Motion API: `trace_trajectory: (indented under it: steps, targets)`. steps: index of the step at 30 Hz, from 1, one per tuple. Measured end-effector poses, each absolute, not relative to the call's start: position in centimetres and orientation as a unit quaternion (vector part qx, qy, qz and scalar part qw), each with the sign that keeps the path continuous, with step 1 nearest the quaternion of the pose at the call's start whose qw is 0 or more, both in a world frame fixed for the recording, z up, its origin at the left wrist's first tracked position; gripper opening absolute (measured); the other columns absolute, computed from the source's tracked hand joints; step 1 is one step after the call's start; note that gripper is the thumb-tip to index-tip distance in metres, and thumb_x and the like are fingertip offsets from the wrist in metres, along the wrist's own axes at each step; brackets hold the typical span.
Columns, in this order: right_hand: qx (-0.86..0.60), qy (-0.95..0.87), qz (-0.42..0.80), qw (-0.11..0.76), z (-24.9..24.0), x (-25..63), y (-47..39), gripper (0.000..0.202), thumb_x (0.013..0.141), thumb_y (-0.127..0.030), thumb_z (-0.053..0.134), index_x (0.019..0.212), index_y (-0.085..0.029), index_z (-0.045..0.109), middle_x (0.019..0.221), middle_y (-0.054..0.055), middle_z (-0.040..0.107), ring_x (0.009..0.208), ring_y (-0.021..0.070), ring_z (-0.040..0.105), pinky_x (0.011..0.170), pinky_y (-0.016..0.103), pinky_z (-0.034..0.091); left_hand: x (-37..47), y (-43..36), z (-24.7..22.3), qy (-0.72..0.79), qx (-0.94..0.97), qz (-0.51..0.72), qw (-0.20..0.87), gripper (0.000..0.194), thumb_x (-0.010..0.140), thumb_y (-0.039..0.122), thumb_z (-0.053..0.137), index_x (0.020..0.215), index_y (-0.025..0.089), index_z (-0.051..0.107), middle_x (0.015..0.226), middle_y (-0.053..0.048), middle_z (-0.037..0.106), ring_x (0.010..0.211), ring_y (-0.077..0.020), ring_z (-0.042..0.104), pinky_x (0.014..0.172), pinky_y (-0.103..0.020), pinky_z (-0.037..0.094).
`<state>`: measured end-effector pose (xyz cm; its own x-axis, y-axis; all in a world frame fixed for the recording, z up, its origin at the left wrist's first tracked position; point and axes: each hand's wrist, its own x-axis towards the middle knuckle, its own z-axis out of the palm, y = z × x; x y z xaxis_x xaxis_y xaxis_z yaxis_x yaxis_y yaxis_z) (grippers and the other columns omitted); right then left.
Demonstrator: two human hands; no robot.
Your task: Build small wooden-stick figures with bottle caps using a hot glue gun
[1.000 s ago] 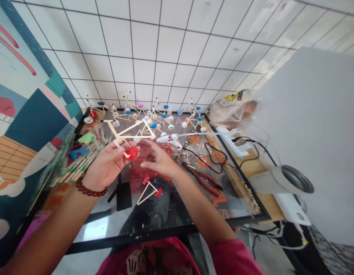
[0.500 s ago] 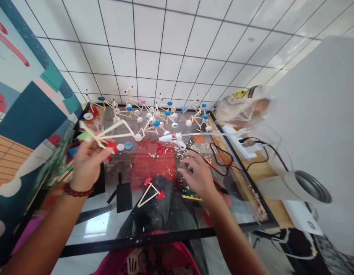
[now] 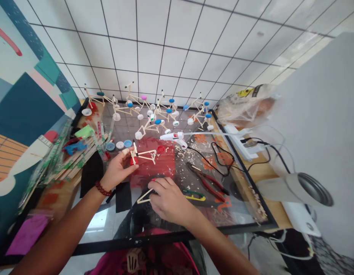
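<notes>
My left hand, with a beaded bracelet at the wrist, grips a small frame of wooden sticks with black tips and a red bottle cap. It is held above a red sheet. Closer to me, my right hand has its fingers closed on a triangular stick frame low over the glass tabletop. A bit of red shows at its fingertips; the rest of that end is hidden by the hand. Beyond both hands lies a white glue gun, beside a loose red cap.
Several stick models with bottle-cap wheels stand along the back. Red-handled pliers and a yellow-green tool lie to the right, near wood scraps and a black cable. Bundled sticks fill the left side; a power strip sits at right.
My left hand has brought its stick frame right and nearer, over the red sheet. My right hand has moved left and down and closed on the triangular frame, uncovering the pliers.
</notes>
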<state>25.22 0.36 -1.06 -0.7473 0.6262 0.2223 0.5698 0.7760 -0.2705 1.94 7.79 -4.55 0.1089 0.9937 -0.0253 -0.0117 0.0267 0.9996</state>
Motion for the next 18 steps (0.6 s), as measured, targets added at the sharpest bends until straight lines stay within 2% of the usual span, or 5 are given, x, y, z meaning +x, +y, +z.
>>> trace_trajectory:
  steps: [5,7,13,18]
  targets:
    - [-0.442,-0.815,0.158,0.339,-0.5,26.7,2.5,0.012,0.088,-0.020,0.060,0.084,-0.024,0.070,0.110,0.007,0.069,0.098,0.0214,0.063,0.086,0.037,0.049,1.6,7.4,-4.6,0.481,0.539,0.457,0.519,0.072,0.068,0.030,0.083,0.134,0.019,0.056,0.133,-0.013,0.064,0.123,-0.0299,0.060,0.111,-0.050,0.042]
    - [-0.484,-0.773,0.157,0.380,-0.8,27.3,4.1,0.011,0.087,-0.019,0.061,0.083,-0.024,0.070,0.110,0.008,0.070,0.099,0.0218,0.067,0.088,0.038,0.051,1.5,7.3,-4.6,0.484,0.549,0.453,0.509,0.071,0.069,0.030,0.083,0.134,0.020,0.058,0.133,-0.012,0.064,0.124,-0.0304,0.060,0.112,-0.050,0.040]
    - [-0.513,-0.754,0.183,0.367,-2.6,27.4,7.3,0.011,0.084,-0.018,0.061,0.078,-0.022,0.070,0.107,0.010,0.074,0.100,0.0247,0.071,0.091,0.041,0.053,1.1,7.2,-4.6,0.467,0.532,0.454,0.542,0.071,0.070,0.031,0.082,0.134,0.018,0.056,0.137,-0.014,0.061,0.127,-0.0292,0.058,0.113,-0.048,0.040]
    - [-0.509,-0.738,0.221,0.383,-3.3,26.6,7.6,0.011,0.082,-0.018,0.062,0.076,-0.023,0.069,0.106,0.009,0.075,0.097,0.0214,0.072,0.088,0.036,0.055,0.9,7.4,-4.6,0.456,0.514,0.456,0.566,0.071,0.069,0.029,0.083,0.134,0.019,0.056,0.136,-0.014,0.062,0.129,-0.0298,0.057,0.115,-0.051,0.036]
